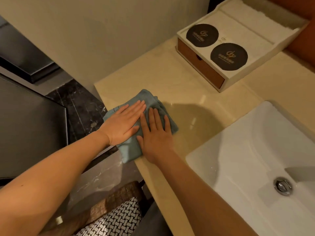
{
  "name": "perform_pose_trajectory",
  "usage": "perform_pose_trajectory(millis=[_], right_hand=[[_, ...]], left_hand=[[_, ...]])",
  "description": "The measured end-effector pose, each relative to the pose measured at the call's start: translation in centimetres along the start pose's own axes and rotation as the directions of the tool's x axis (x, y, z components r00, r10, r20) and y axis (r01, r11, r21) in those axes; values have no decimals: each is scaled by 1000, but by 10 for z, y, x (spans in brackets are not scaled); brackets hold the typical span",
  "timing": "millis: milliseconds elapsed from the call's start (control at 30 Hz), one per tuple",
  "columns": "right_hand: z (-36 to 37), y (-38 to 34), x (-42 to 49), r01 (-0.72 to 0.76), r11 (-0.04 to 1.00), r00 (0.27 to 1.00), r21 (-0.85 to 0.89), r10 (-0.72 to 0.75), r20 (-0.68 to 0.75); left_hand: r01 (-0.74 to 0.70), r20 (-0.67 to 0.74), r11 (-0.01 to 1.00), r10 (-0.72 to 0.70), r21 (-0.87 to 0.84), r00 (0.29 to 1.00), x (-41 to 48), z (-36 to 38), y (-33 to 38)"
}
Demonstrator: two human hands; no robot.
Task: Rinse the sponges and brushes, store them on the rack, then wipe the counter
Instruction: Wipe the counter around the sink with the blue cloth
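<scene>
The left hand [122, 124] and right hand [157, 138] press flat, fingers straight, side by side on the cloth [149, 97] at the counter [170, 77] left edge, its unwiped stretch running right toward the sink [238, 147].

White drawer box [201, 67] against wall; two black coasters [202, 35], white towel [255, 23] on top. White sink [247, 147] with metal drain [283, 185], right.

The left hand [122, 124] and right hand [156, 135] hide much of the cloth [148, 97], and the sink [255, 142] runs off the right edge.
</scene>
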State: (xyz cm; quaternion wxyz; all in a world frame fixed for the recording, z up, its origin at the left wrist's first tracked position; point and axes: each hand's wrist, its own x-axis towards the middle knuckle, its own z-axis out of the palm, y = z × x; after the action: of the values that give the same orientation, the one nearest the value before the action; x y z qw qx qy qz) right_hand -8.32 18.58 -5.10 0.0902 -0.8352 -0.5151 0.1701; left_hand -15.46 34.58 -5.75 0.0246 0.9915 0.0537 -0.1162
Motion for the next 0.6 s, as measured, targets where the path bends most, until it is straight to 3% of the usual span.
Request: perform_pose_trajectory(millis=[300,600], right_hand=[[-14,-15,87,49,996,998,71,-47,-33],[-21,-26,154,66,998,998,-5,-66,-8]], left_hand=[[32,4,999,-32,-22,999,29,-18,-76],[95,27,995,-94,-35,995,52,-22,-135]])
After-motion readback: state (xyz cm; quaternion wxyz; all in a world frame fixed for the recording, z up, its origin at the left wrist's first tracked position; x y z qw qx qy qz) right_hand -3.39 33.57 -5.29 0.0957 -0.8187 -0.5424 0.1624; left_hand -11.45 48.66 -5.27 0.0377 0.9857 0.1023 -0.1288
